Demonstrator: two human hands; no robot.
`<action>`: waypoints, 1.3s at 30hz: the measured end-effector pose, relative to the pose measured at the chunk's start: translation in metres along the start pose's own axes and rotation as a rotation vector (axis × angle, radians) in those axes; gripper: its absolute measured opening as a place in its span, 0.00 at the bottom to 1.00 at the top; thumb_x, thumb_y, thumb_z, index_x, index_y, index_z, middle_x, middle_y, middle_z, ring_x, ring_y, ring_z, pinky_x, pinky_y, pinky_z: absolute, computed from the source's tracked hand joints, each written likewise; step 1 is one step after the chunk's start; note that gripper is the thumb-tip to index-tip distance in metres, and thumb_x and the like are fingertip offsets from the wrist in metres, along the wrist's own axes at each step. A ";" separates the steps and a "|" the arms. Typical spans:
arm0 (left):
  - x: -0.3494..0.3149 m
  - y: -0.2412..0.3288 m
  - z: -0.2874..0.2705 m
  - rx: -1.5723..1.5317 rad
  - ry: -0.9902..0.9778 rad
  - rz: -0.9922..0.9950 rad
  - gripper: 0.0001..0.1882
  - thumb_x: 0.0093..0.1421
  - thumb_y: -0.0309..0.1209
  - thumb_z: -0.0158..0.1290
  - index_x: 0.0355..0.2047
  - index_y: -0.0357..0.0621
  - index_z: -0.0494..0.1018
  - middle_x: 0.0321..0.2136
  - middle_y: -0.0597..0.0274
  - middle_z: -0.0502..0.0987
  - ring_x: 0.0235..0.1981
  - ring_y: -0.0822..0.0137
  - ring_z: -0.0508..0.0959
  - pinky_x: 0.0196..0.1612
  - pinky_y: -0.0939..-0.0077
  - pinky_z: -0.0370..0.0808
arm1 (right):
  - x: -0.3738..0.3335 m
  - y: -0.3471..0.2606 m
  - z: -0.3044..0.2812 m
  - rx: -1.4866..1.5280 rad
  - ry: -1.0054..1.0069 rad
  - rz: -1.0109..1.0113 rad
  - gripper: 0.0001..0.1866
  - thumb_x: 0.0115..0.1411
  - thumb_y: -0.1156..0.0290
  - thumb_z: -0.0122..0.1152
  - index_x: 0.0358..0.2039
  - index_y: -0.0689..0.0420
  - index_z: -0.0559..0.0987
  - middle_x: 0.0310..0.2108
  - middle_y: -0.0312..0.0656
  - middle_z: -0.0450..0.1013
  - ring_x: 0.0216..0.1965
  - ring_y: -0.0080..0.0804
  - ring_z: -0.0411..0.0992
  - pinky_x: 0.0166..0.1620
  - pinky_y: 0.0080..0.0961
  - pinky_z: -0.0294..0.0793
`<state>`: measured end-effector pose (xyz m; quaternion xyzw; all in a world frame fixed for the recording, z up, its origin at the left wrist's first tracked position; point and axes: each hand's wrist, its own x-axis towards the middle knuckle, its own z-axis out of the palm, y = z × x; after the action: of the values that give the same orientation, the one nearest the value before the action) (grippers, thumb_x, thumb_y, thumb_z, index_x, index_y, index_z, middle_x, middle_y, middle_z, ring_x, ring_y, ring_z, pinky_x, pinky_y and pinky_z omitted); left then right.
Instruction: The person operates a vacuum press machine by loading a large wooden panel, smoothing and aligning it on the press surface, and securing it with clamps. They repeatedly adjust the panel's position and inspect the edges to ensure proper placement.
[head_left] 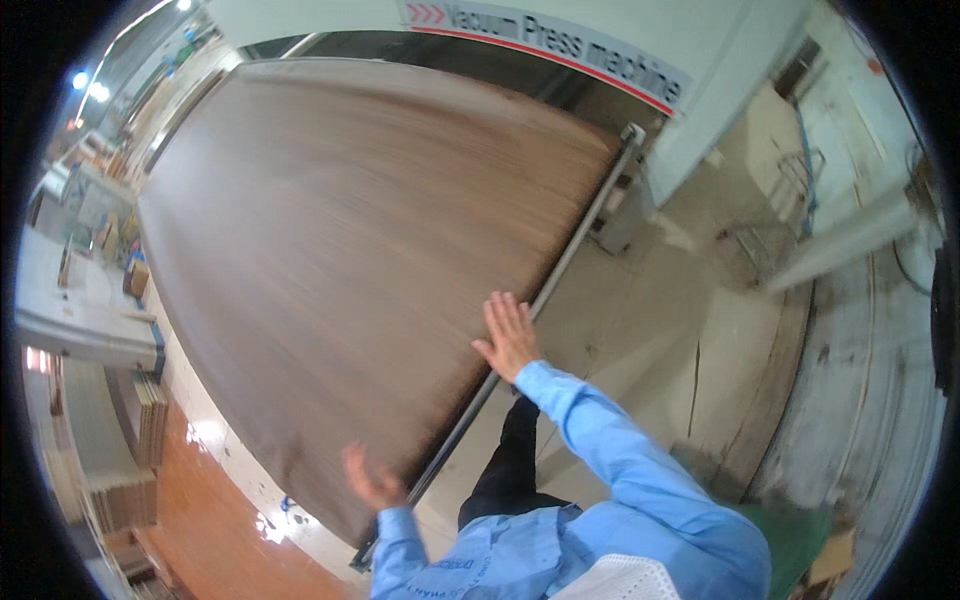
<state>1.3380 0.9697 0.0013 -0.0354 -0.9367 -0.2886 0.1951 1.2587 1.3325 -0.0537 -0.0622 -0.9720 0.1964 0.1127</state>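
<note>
A large brown sheet (350, 230) is spread across the long bed in front of me, with a grey metal bar (590, 215) running along its right edge. My right hand (510, 340) is on or just over the sheet beside this bar, fingers spread and nothing in them. Nearer to me, my left hand (373, 482) is at the sheet's near right corner, somewhat blurred. Its fingers look apart and hold nothing I can see. Whether either palm presses on the sheet, I cannot tell.
The white frame (735, 90) of a large press machine spans the far end. Stacked boards (125, 505) stand at left by an orange floor (215, 510). Right of the bed lies pale floor (650, 350), with a wheeled metal stand (750, 250) and a whitish wall (880, 400) beyond.
</note>
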 end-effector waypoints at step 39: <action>0.087 0.314 0.302 -0.266 0.138 -0.961 0.13 0.59 0.24 0.53 0.44 0.39 0.78 0.40 0.58 0.81 0.43 0.66 0.80 0.48 0.72 0.76 | 0.516 0.483 -0.080 0.362 -0.177 0.162 0.15 0.49 0.61 0.73 0.29 0.58 0.81 0.28 0.44 0.80 0.30 0.38 0.78 0.38 0.36 0.76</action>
<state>1.2101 1.3935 -0.0283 0.3947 -0.7871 -0.4644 0.0953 0.8167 1.8886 -0.0724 -0.1013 -0.9188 0.3811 0.0201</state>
